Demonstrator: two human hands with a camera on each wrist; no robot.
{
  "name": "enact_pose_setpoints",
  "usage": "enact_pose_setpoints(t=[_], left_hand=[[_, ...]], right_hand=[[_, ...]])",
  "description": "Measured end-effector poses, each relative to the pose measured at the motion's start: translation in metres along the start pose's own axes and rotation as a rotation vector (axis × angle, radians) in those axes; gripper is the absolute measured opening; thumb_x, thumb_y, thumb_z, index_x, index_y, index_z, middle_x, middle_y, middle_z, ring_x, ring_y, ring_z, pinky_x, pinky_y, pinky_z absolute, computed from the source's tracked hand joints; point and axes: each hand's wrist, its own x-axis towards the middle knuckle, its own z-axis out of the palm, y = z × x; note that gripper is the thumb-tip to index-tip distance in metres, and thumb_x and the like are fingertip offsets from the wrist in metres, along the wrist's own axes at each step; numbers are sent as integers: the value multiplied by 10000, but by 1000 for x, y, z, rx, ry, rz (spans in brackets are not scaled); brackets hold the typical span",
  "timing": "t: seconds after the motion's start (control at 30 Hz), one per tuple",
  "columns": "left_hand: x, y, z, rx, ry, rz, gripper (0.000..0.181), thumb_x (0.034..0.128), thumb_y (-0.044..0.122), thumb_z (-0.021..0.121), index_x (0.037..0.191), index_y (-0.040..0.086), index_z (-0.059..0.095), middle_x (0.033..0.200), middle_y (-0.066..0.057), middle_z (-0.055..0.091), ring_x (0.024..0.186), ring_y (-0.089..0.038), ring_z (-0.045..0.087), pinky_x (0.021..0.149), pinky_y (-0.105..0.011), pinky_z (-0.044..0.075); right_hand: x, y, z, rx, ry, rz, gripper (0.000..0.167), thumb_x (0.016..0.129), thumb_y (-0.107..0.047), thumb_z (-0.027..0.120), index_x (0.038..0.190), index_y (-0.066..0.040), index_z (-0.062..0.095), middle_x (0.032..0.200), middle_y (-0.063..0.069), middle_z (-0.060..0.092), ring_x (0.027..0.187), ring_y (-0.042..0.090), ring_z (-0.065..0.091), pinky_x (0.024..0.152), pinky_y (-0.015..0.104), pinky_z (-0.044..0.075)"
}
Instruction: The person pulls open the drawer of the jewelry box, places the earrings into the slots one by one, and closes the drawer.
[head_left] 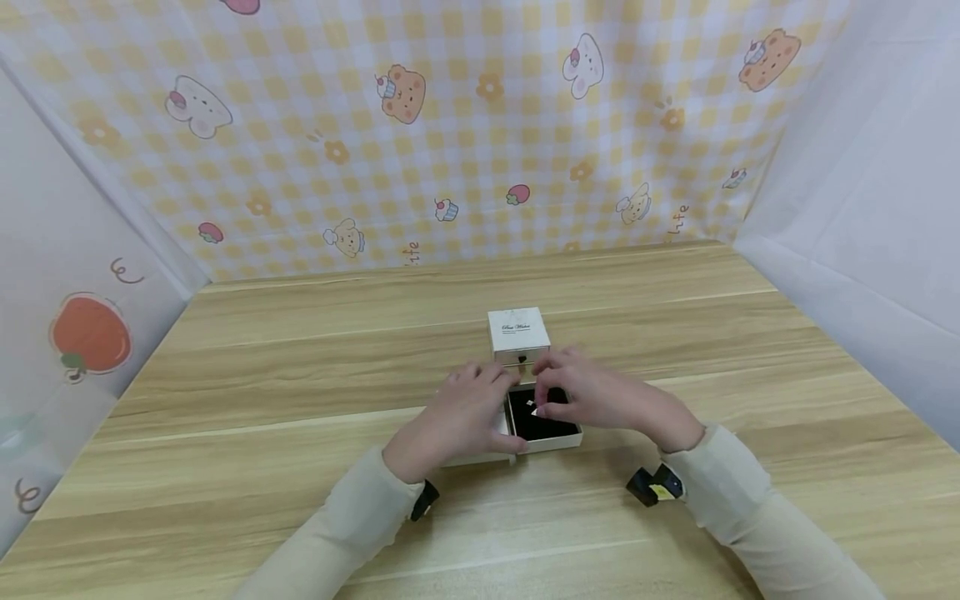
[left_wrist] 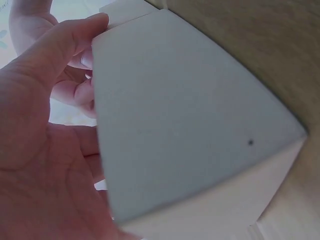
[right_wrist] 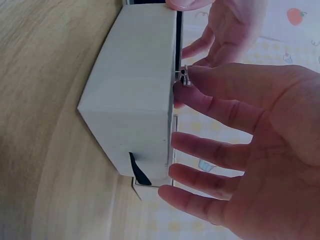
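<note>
On the table lies a white box (head_left: 478, 457) with its drawer (head_left: 551, 444) pulled out to the right, lined with black foam (head_left: 551, 427). My left hand (head_left: 465, 417) grips the box from above, thumb at its near edge and fingers across to the far side; the left wrist view shows the plain white side (left_wrist: 185, 110). Over the foam, my right hand (head_left: 592, 392) pinches a small silver earring (right_wrist: 185, 78) between thumb and index finger, the other fingers loosely extended. Another small shiny piece (head_left: 529, 403) shows on the foam. Whether the pinched earring touches the foam is unclear.
Just behind the drawer stands a second white box (head_left: 519, 331) with dark lettering on its lid and a black pull tab at its front. The wooden table (head_left: 300, 358) runs back to a yellow checked curtain (head_left: 450, 133); white curtains flank both sides.
</note>
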Motion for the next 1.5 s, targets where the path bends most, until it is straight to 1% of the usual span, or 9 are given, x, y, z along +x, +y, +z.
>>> enact_pose_setpoints(t=[0.17,0.47,0.6,0.83,1.17,1.5], left_hand=[[1,0,1,5,7,1,797,708,563,714,1318,100,493,1296,-45,504,1190,-300,452,1036,-476,338],[0,-1,1,-6,-3,-5,785,712,557,716,1312,100,501,1286,-44,510,1209,-295,445,1038,-474,340],[0,-1,0,-9,-4,-3,787,714,562,711,1314,98,501,1293,-48,507,1217,-308,442,1040,-480,338],[-1,-1,0,-6,0,0,782,715,557,712,1314,99,502,1294,-34,509,1190,-281,456,1008,-468,366],[0,-1,2,-2,2,0,763,718,551,712,1305,108,507,1260,-30,527,1172,-266,465,994,-456,374],[-1,0,1,-7,-4,-4,770,723,547,711,1322,116,493,1296,-28,509,1195,-265,452,998,-460,372]], right_hand=[[1,-1,2,-2,-26,8,54,852,-211,660,799,-197,656,1212,127,564,1111,319,478,916,475,432],[1,-2,4,-3,-55,11,45,859,-219,654,817,-203,655,1257,133,538,1162,321,456,938,483,422],[0,-2,4,-3,-59,1,42,860,-220,655,821,-205,656,1265,134,531,1170,320,453,941,483,420],[1,0,6,-14,-53,-23,62,849,-201,668,792,-212,645,1240,113,540,1147,313,462,926,471,425],[2,-1,8,-19,-48,-11,89,833,-182,680,763,-203,630,1231,119,539,1159,328,452,945,482,410],[2,-1,10,-34,-40,-7,96,829,-173,686,763,-202,622,1239,128,538,1149,313,456,939,471,421]])
